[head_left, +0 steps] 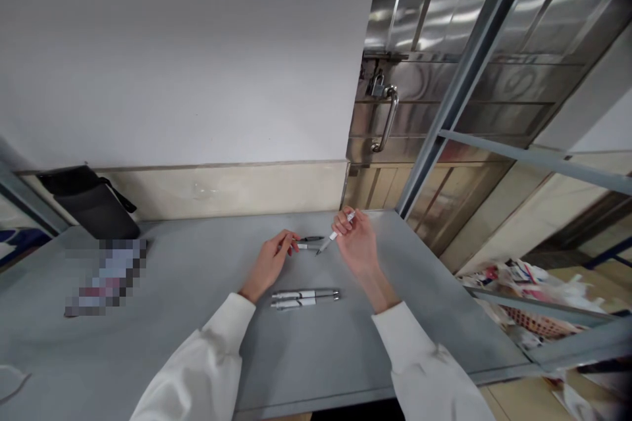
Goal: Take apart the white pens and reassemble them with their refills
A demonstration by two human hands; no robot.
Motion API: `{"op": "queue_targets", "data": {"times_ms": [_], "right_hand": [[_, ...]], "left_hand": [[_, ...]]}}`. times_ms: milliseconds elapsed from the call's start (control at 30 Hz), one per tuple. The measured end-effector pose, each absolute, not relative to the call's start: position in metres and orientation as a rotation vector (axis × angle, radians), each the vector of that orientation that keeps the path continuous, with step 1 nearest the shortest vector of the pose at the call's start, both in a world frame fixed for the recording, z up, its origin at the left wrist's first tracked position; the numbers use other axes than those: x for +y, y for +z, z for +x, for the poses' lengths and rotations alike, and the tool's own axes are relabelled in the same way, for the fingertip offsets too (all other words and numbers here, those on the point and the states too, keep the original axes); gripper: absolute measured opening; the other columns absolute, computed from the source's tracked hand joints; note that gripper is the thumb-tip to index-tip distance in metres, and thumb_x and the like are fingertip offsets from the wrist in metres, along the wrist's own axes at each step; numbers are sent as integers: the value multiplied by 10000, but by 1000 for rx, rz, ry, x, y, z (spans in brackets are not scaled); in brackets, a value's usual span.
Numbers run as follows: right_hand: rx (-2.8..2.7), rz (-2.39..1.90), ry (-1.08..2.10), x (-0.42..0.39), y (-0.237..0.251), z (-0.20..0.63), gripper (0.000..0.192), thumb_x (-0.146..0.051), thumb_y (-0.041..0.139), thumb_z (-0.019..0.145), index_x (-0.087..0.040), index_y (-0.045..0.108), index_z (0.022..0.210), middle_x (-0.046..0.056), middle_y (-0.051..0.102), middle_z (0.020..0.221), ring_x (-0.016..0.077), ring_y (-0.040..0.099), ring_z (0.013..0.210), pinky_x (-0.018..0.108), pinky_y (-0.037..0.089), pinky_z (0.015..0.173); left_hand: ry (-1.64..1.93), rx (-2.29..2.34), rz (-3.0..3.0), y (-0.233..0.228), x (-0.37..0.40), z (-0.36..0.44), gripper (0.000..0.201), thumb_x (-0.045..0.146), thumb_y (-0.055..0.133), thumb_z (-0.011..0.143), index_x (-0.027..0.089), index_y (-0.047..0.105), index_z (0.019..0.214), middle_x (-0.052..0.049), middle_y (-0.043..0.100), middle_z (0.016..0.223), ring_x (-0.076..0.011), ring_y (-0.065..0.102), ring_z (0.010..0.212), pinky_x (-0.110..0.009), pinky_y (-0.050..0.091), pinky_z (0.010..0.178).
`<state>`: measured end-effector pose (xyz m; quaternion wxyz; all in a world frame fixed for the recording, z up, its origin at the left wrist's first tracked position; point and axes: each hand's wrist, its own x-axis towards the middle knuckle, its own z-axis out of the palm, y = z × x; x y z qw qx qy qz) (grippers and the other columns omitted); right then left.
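Observation:
My right hand point(359, 247) is raised over the far part of the grey table point(212, 342), with its fingers closed around a white pen point(330, 241). That pen tilts down to the left, its dark tip near the tabletop. To the left, my left hand point(271, 260) has its fingers curled at the near end of a second white pen point(310, 247), and they appear to pinch it. Just beyond lies a dark pen point(313, 238), partly hidden by the left fingers. Nearer to me, two white-and-silver pens point(303, 294) rest side by side.
A black pouch or case point(93, 200) with a strap stands at the back left. In front of it is a blurred-out flat object point(106, 279). A wall backs the table, and a metal frame post point(447, 112) rises at the right. Bags and a basket point(533, 322) sit beyond the right edge.

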<state>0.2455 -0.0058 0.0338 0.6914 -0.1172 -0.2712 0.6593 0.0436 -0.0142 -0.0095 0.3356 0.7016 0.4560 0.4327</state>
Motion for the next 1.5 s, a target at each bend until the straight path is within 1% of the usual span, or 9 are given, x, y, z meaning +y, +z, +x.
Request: {"op": "queue_targets", "data": {"times_ms": [133,300,533,933,1033,1133,1233,1367,1500], "right_hand": [[-613,-265,1476,-7,34,245,160,-223,496,890,-200,551,742,-54,235,614,116,276,515,211,342,487],[-605,-235,1494,-8,35,244,218,-300,493,918,-191,558,740,-55,244,612,114,287,525,212,357,500],[-642,-271,1480,-9,35,246,146,-233,497,886,-213,556,754,-52,270,601,121,298,521,225,355,496],[-622,-235,1489,-9,34,247,159,-224,491,903,-208,562,761,-50,269,618,115,305,532,214,365,509],[-626,-255,1461,-9,34,248,179,-275,493,921,-215,567,770,-48,285,616,117,320,529,224,376,511],[-630,-266,1461,-10,34,248,174,-290,487,921,-220,575,788,-39,326,623,125,358,544,246,406,535],[-627,-258,1467,-8,31,246,114,-208,501,872,-220,580,791,-26,371,639,131,405,577,261,436,570],[-686,-342,1396,-1,24,240,64,-153,597,784,-217,601,779,-3,517,740,125,498,673,255,468,645],[-986,-640,1176,5,12,235,203,-304,685,800,-232,654,987,8,646,871,134,583,754,260,485,717]], "left_hand": [[1136,1187,1835,-10,-14,44,426,475,354,990,201,679,1018,-31,683,813,-176,577,743,-263,431,719],[1128,1180,1840,-11,-13,43,421,470,351,993,201,674,1006,-28,678,808,-177,572,743,-266,427,730],[1110,1195,1848,-9,-15,45,443,486,337,991,199,674,1014,-35,676,818,-184,568,747,-267,427,725],[1091,1177,1860,-9,-15,46,415,461,355,991,200,677,1018,-25,673,793,-177,574,742,-262,420,714],[1073,1177,1866,-6,-16,48,420,461,352,990,197,678,1004,-29,672,797,-178,567,737,-265,419,713],[1071,1179,1864,-6,-17,48,422,463,352,990,197,679,1007,-30,673,802,-178,561,731,-264,418,708],[1100,1151,1842,-6,-16,48,402,461,370,987,195,668,1033,-31,669,811,-174,562,737,-259,424,710],[1132,1096,1792,-6,-16,48,352,441,403,985,193,634,1078,-27,655,830,-159,553,738,-248,431,708],[1190,1015,1730,-3,-18,48,315,417,442,979,203,573,1170,-19,643,835,-142,538,726,-234,429,692]]}}
